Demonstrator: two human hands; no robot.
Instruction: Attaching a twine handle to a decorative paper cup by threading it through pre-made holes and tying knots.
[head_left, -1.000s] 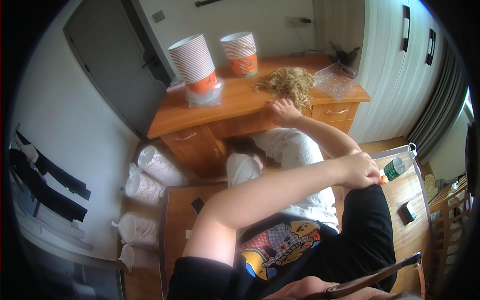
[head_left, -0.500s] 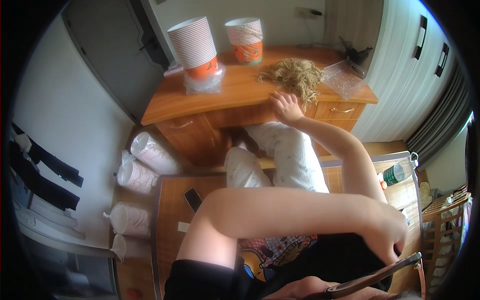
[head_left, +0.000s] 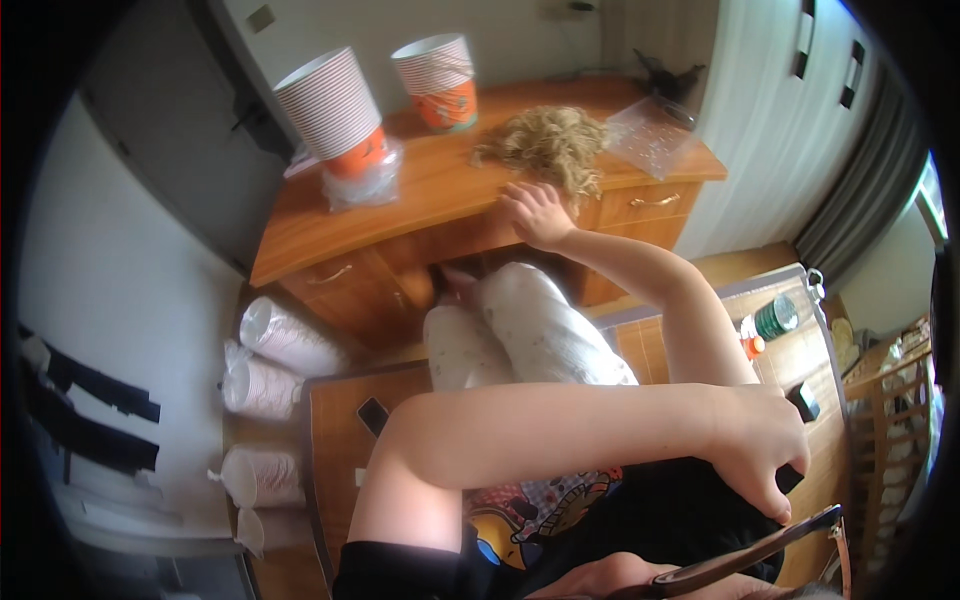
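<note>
My left arm crosses in front of my body. My left hand [head_left: 758, 445] closes around my upper right arm, with a bit of black sleeve [head_left: 789, 479] showing between thumb and fingers; some fingertips are hidden. My right hand [head_left: 538, 214] rests at the desk's front edge, fingers apart and holding nothing. Just beyond it lies a tangled heap of tan strings [head_left: 550, 143], some strands hanging over the edge. Farther left stand a tall stack of paper tubs [head_left: 328, 105] with clear plastic around its base and a shorter stack [head_left: 435, 85] with string draped on it.
The wooden desk [head_left: 430, 205] also holds a clear plastic bag [head_left: 650, 135]. Several wrapped stacks of tubs [head_left: 262, 385] stand on the floor at left. A phone [head_left: 373, 416] lies on the mat. At right are a green-labelled bottle [head_left: 776, 317] and a black box [head_left: 803, 402].
The view has turned, so the desk and tubs sit farther left. My left hand has shifted slightly upward along my arm. My right hand stays at the desk edge. My legs have moved.
</note>
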